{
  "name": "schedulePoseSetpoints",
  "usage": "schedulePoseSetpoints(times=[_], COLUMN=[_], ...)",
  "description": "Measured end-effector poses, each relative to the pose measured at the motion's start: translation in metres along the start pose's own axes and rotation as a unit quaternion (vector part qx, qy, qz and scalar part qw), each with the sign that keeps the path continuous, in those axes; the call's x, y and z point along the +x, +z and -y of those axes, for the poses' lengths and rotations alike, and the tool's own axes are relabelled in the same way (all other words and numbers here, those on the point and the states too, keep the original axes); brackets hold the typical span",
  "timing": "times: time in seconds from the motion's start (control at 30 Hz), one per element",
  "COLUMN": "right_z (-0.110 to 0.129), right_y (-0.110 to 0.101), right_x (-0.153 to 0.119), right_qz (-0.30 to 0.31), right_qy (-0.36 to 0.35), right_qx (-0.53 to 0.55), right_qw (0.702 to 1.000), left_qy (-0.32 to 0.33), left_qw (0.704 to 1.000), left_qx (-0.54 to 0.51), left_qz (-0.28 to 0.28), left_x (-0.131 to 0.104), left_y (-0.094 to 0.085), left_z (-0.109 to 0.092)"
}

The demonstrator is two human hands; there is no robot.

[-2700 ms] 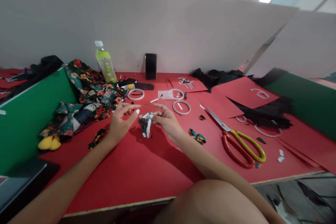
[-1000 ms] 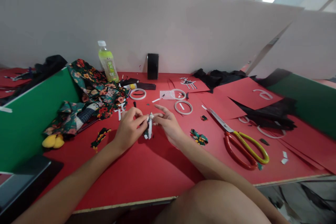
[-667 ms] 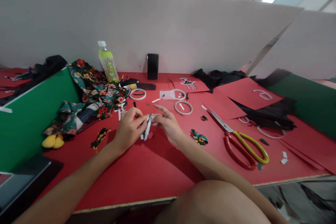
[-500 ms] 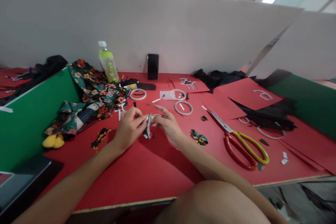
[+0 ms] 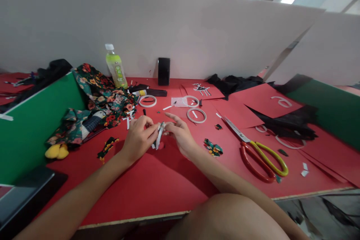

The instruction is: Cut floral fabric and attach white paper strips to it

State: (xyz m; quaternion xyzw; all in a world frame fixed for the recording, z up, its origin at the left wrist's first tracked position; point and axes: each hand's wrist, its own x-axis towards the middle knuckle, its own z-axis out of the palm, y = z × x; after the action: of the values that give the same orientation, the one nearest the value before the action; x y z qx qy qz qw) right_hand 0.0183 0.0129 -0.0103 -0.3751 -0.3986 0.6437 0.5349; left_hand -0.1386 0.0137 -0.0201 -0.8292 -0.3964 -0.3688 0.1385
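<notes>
Near the middle of the red table (image 5: 135, 191), my left hand (image 5: 138, 137) pinches one side of a small strip piece (image 5: 159, 137), pale with some dark green. My right hand (image 5: 182, 135) grips its top from the other side between thumb and a finger, the index finger stretched out. The strip hangs down between the hands. A floral fabric scrap (image 5: 107, 147) lies left of my left hand, and a floral piece (image 5: 213, 147) lies right of my right wrist. Tape rings (image 5: 197, 115) and a white dotted sheet (image 5: 179, 102) lie beyond the hands.
Large scissors (image 5: 253, 146) with red and yellow handles lie at the right, near red sheets (image 5: 270, 99) and black cloth. Floral fabric (image 5: 98, 90), a green-capped-off bottle (image 5: 116, 67) and yellow soft piece (image 5: 57, 151) are at left. A phone (image 5: 164, 71) leans on the partition.
The strip between my fingers has turned slightly, showing more of its pale side. Both hands have barely moved and keep their grip.
</notes>
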Motion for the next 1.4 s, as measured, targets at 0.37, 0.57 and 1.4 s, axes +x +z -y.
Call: schedulePoseSetpoints(times=[0.37, 0.57, 1.4], right_z=[-0.0023, -0.0030, -0.0034], right_y=[0.0006, -0.0002, -0.0014], right_x=[0.0005, 0.0028, 0.0037], right_qz=[0.006, 0.006, 0.010], right_qy=[-0.009, 0.000, 0.002], right_qx=[0.001, 0.023, 0.018], right_qw=[1.000, 1.000, 1.000], left_qy=[0.021, 0.020, 0.020], left_qw=[1.000, 1.000, 1.000], left_qx=[0.010, 0.011, 0.006], left_qz=[-0.016, -0.018, -0.015], left_x=[0.0012, 0.0012, 0.0014], left_y=[-0.0002, -0.0008, -0.0011], left_z=[-0.0006, -0.0006, -0.0003])
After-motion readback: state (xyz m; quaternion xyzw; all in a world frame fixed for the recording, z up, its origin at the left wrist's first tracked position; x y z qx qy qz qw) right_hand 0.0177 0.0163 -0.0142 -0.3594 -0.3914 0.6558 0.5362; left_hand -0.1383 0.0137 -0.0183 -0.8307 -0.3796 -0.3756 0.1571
